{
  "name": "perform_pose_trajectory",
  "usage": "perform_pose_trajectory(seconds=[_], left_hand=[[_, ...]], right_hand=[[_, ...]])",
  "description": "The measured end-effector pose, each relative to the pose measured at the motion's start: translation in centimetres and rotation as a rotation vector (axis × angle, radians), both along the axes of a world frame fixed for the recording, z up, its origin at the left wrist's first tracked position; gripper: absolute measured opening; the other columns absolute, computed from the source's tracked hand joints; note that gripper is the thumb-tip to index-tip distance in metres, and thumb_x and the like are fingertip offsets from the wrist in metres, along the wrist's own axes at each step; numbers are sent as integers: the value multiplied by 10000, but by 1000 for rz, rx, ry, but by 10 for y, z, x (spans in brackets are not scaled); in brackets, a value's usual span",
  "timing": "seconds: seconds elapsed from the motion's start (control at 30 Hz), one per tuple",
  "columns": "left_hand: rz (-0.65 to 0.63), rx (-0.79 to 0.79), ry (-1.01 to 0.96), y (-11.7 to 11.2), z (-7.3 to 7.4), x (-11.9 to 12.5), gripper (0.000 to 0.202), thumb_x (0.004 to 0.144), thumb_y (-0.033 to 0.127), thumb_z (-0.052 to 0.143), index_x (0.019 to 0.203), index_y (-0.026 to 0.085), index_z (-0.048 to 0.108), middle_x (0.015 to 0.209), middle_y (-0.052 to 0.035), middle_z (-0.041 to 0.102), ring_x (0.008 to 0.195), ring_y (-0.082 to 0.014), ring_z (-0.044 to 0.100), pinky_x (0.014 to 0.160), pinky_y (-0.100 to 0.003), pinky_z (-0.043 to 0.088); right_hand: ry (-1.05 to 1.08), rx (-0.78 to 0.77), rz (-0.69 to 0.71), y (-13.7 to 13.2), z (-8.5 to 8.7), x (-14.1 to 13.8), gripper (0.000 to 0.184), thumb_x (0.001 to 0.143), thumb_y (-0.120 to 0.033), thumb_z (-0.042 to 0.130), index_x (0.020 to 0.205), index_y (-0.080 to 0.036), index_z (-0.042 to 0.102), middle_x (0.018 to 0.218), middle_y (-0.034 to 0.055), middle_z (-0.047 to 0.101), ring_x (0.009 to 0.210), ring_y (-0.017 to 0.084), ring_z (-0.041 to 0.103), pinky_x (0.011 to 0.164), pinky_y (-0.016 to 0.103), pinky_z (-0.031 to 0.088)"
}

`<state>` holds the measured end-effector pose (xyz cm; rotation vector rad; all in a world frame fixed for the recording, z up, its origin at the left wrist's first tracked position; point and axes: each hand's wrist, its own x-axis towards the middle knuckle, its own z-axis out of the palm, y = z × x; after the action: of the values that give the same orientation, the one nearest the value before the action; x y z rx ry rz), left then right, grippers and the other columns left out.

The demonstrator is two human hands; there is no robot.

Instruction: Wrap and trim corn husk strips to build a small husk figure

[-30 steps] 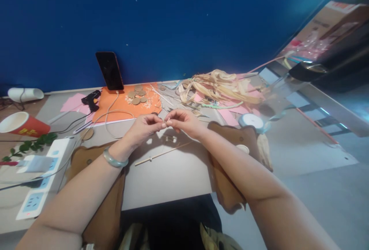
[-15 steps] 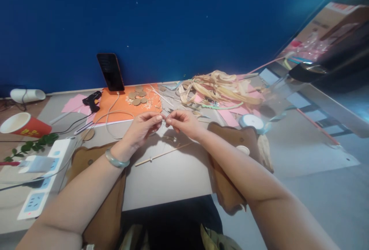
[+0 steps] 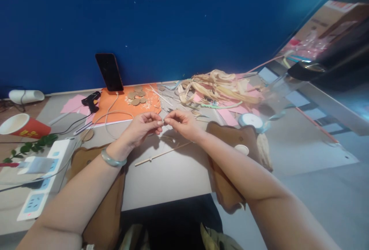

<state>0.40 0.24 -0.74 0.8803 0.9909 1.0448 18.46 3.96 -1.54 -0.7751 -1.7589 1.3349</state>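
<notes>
My left hand point(image 3: 144, 127) and my right hand point(image 3: 184, 126) meet above the middle of the table, thumbs and forefingers pinched together. Between the fingertips is something tiny that I cannot make out. Below them on the table lies a thin wooden stick point(image 3: 164, 153) with a small pale piece on it near its left end. A few short tan strips point(image 3: 168, 139) lie just under the fingers. Beyond the hands, round tan discs point(image 3: 137, 95) and pale shreds rest on an orange sheet point(image 3: 112, 107). A heap of dried husk strips point(image 3: 219, 86) lies behind my right hand.
Brown cushions point(image 3: 230, 154) lie under both forearms. A ribbon roll point(image 3: 251, 121) stands at right. On the left are a power strip point(image 3: 47, 180), a red paper cup point(image 3: 31, 126) and a black glue gun point(image 3: 91, 101). A phone point(image 3: 109, 72) leans on the blue wall point(image 3: 173, 23).
The fingertips of both hands have shifted slightly and come closer together, with my right thumb and forefinger more tightly pinched. The things on the table lie as before.
</notes>
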Motion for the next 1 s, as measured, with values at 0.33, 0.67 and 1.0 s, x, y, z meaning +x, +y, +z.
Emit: perform_pose_trajectory(seconds=[0.33, 0.67, 1.0], left_hand=[[19, 61, 183, -2, -1, 4, 314, 546, 258, 842, 716, 132, 610, 575, -4, 647, 499, -109, 593, 531, -231, 470], [142, 371, 418, -5, -10, 8, 194, 647, 293, 779, 693, 147, 659, 640, -11, 649, 589, -111, 585, 607, -230, 463], [49, 217, 180, -7, 1, 5, 279, 658, 336, 796, 762, 134, 636, 631, -19, 678, 592, -137, 652, 624, -266, 528]], right_hand=[[-98, 248, -22, -4, 0, 1, 210, 824, -356, 639, 750, -159, 643, 696, 23, 632, 580, 103, 498, 574, 244, 413], [-55, 247, 8, -3, 1, 1, 213, 836, -364, 635, 778, -162, 669, 741, 38, 654, 632, 119, 541, 614, 259, 440], [-40, 50, 6, 1, 1, 4, 234, 803, -369, 666, 885, -150, 690, 832, 42, 686, 677, 115, 576, 651, 255, 463]])
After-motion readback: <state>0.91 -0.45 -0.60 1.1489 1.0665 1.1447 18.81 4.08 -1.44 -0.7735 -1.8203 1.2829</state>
